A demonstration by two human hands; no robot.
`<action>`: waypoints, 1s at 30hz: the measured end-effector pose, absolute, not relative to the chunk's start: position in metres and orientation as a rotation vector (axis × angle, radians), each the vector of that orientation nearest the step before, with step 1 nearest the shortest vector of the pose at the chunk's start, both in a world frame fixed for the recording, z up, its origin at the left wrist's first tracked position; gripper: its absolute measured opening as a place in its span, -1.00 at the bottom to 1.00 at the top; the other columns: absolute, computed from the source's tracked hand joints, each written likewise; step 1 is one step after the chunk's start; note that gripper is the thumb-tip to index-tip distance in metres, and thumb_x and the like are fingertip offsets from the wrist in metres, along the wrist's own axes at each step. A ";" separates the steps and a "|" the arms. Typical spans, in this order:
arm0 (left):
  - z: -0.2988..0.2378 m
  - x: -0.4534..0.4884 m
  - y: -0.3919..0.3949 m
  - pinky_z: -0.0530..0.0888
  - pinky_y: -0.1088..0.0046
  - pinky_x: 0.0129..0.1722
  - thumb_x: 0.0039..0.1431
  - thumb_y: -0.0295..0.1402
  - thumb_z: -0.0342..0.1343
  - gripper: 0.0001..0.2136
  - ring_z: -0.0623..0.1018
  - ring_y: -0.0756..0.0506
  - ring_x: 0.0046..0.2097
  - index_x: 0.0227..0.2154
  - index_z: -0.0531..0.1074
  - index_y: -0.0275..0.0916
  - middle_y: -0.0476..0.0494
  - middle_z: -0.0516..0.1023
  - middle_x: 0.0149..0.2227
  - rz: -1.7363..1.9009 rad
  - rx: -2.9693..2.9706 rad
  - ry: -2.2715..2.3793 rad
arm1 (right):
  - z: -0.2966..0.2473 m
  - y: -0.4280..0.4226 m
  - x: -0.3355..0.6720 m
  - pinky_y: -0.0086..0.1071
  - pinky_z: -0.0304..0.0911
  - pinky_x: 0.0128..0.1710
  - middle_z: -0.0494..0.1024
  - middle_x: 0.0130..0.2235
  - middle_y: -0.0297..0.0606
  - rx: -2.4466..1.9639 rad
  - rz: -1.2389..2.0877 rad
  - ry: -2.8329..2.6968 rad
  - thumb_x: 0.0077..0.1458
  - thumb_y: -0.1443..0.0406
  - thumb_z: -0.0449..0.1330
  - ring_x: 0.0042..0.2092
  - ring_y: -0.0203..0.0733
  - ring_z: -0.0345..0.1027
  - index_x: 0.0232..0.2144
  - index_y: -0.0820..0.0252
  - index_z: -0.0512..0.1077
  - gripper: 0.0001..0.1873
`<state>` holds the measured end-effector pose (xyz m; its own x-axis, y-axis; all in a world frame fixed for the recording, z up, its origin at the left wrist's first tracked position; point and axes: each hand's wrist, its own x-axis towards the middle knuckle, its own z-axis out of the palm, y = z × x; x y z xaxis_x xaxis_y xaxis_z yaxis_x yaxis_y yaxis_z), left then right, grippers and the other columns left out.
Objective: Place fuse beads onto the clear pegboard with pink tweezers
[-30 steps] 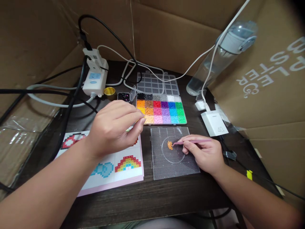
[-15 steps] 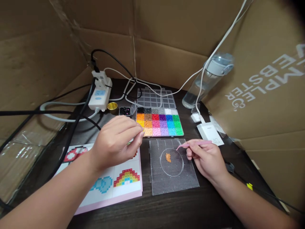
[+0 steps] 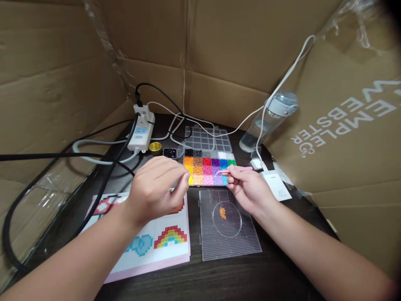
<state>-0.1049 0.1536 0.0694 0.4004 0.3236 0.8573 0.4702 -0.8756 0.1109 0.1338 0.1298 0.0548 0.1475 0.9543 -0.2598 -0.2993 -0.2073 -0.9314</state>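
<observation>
Right hand [image 3: 249, 188], gripping tweezers [image 3: 242, 168], is shifting toward tabletop's [image 3: 219, 280] far edge, seemingly pausing pegboard [image 3: 230, 246] work; left hand [image 3: 155, 186] is pinching, contents unclear.

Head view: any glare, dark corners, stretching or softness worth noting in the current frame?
Head view: the top right corner falls to black; clear tape on the carton shows pale glints. Same head view: the left forearm and right forearm look stretched toward the edges; single beads blur together, though their colour blocks read clearly.
</observation>
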 end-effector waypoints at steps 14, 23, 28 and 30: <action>0.065 -0.105 0.153 0.55 0.30 -0.28 0.09 -0.54 0.15 -0.92 0.56 -0.08 -0.37 -0.39 0.46 -0.23 -0.09 0.59 -0.41 -1.435 -2.512 -0.735 | 0.040 0.129 0.105 -0.40 0.41 -0.51 0.55 -0.55 -0.24 -1.427 0.905 -1.205 0.06 0.16 0.31 -0.55 -0.32 0.41 -0.66 0.24 0.52 -0.65; 0.064 -0.105 0.155 0.54 0.29 -0.29 0.03 -0.56 0.21 -0.91 0.57 -0.11 -0.36 -0.41 0.47 -0.27 -0.10 0.58 -0.43 -1.438 -2.512 -0.730 | 0.065 0.104 0.141 -0.42 0.42 -0.48 0.63 -0.42 -0.21 -1.366 0.940 -1.418 0.16 0.19 0.27 -0.50 -0.32 0.43 -0.43 0.22 0.64 -0.75; 0.062 -0.103 0.155 0.55 0.28 -0.30 0.02 -0.58 0.21 -0.89 0.58 -0.12 -0.37 -0.40 0.47 -0.26 -0.11 0.58 -0.44 -1.441 -2.517 -0.724 | 0.061 0.066 0.166 -0.47 0.46 -0.46 0.67 -0.33 -0.22 -1.355 0.788 -1.660 0.12 0.37 0.26 -0.43 -0.27 0.53 -0.47 0.14 0.64 -0.83; 0.061 -0.101 0.156 0.56 0.28 -0.29 0.01 -0.58 0.21 -0.88 0.59 -0.13 -0.37 -0.40 0.47 -0.25 -0.11 0.58 -0.43 -1.431 -2.518 -0.721 | 0.050 0.057 0.170 -0.46 0.48 -0.45 0.67 -0.32 -0.23 -1.290 0.742 -1.666 0.11 0.41 0.25 -0.40 -0.25 0.56 -0.49 0.13 0.62 -0.80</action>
<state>-0.1013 0.1556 0.0614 0.4268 0.3302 0.8419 0.4800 -0.8717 0.0985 0.1705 0.0574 0.0499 -0.0772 0.9575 0.2779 0.4340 0.2832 -0.8552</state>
